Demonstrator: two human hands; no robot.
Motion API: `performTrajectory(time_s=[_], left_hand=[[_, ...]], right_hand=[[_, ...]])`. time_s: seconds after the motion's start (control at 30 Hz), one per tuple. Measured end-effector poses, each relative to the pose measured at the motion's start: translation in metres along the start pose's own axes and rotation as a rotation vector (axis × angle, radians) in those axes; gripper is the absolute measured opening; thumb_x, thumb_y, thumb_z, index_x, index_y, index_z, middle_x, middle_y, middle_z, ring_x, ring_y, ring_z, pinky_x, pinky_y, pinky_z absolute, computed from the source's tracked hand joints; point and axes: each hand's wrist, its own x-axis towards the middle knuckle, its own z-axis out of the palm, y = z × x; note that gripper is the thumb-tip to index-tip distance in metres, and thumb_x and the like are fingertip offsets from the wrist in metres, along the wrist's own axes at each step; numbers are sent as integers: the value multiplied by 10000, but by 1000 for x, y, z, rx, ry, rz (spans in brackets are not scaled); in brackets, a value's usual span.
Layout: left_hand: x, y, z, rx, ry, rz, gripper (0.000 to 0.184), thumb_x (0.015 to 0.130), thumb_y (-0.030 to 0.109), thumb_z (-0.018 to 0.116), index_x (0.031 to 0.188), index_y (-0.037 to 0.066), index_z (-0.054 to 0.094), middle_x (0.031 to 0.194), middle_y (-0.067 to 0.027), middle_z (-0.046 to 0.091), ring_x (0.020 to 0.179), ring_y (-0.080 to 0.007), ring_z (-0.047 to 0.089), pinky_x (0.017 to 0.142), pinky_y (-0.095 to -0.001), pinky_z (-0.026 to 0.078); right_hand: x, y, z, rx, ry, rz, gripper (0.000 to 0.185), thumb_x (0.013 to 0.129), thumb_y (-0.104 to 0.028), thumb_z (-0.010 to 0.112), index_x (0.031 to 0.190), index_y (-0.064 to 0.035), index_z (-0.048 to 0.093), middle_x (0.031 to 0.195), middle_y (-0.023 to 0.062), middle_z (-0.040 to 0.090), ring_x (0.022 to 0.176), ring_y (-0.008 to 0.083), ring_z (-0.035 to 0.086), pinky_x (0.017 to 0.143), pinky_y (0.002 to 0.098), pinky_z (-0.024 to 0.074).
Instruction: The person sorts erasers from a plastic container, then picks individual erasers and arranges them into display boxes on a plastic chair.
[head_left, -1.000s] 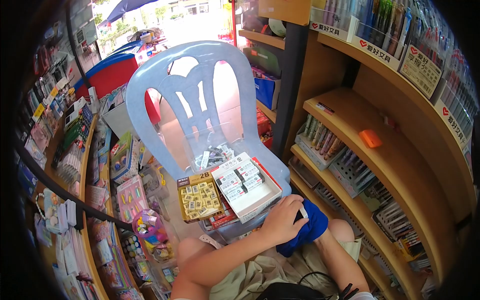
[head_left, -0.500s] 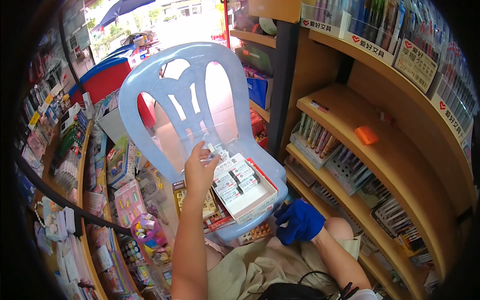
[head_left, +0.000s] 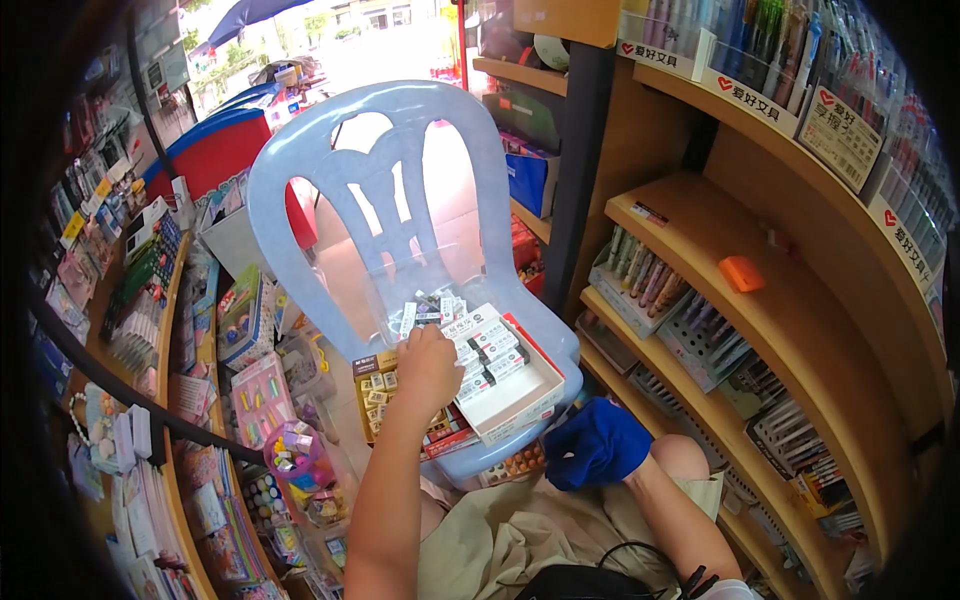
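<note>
My left hand [head_left: 430, 368] is bare and curled over the left edge of a white box [head_left: 535, 400] of small white-and-black packs. What its fingers hold, if anything, is hidden. Behind it, a clear plastic tray [head_left: 385, 290] holds more small wrapped pieces. A brown box [head_left: 362, 400] with yellowish pieces lies partly under my left wrist. My right hand is covered by a blue cloth or glove [head_left: 600, 445] near my lap, right of the chair seat's front edge; its fingers are hidden.
The boxes rest on a light blue plastic chair [head_left: 270, 220]. Wooden shelves [head_left: 690, 205] with pens curve along the right, with an orange object [head_left: 741, 274] on one. Stationery racks and a pink basket [head_left: 298, 452] stand at the left.
My left hand has left the blue covering, where a small white item showed, and reached to the clear tray, then lowered to the white box's left edge. My right hand stays near my lap.
</note>
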Motion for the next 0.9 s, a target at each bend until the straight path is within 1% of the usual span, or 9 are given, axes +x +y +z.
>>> performTrajectory(time_s=[0.07,0.13,0.17,0.23,0.37,0.5,0.57,0.67,0.9], left_hand=[[-3,2,0,-61,85,32,227,705,151,753,879,16,698,1018,-122,577,1043,-303,508,922,-434,390],[-6,7,-2,-163,207,87,164,711,124,731,819,12,681,988,-126,593,1003,-311,530,898,-429,409],[-7,10,1,-263,285,142,143,712,119,730,785,19,658,980,-128,601,989,-316,539,882,-426,417],[-10,26,10,-464,437,248,138,715,110,727,715,33,612,964,-133,615,960,-324,556,849,-421,433],[-41,92,24,-571,470,443,182,670,82,713,784,47,576,1008,-140,597,969,-326,539,847,-437,413],[-73,133,62,-344,263,581,321,697,217,704,892,-12,595,1143,-158,559,1051,-322,508,900,-427,388],[-78,136,70,-297,215,615,380,703,227,718,937,-37,579,1246,-196,505,1118,-333,486,935,-422,383],[-83,138,70,-300,163,606,437,707,219,734,981,-62,540,1336,-241,416,1193,-366,446,978,-435,387],[-88,144,84,-452,72,521,505,700,167,759,1019,-81,456,1355,-279,342,1198,-449,440,948,-453,453]], right_hand=[[-5,-23,0,-200,39,-65,194,732,-38,649,926,-44,635,864,84,643,782,176,600,666,287,482],[0,-33,0,157,-37,-132,295,726,-23,665,1016,-26,613,909,95,649,811,168,598,693,288,490],[7,-33,0,701,-152,-123,380,709,-12,680,1080,-18,599,937,102,651,834,166,600,713,287,496],[8,-33,1,1210,-160,-3,548,661,18,703,1189,-9,560,1001,109,649,889,164,601,757,287,502],[-3,-29,-5,867,-51,113,795,572,73,726,1319,-11,469,1115,93,622,1001,167,587,837,295,501],[-3,-61,-12,-403,181,-407,612,681,-141,777,1237,-58,534,1090,59,621,965,190,607,816,289,508],[-6,-44,-10,-104,269,-199,391,814,-204,704,1164,-85,576,1024,47,636,904,188,620,787,290,515],[-8,-15,2,945,392,291,194,949,-250,574,1075,-106,604,947,27,645,845,158,625,745,287,518],[-10,14,6,671,377,55,172,993,-251,512,1026,-113,608,893,-19,630,797,87,611,702,254,506]])
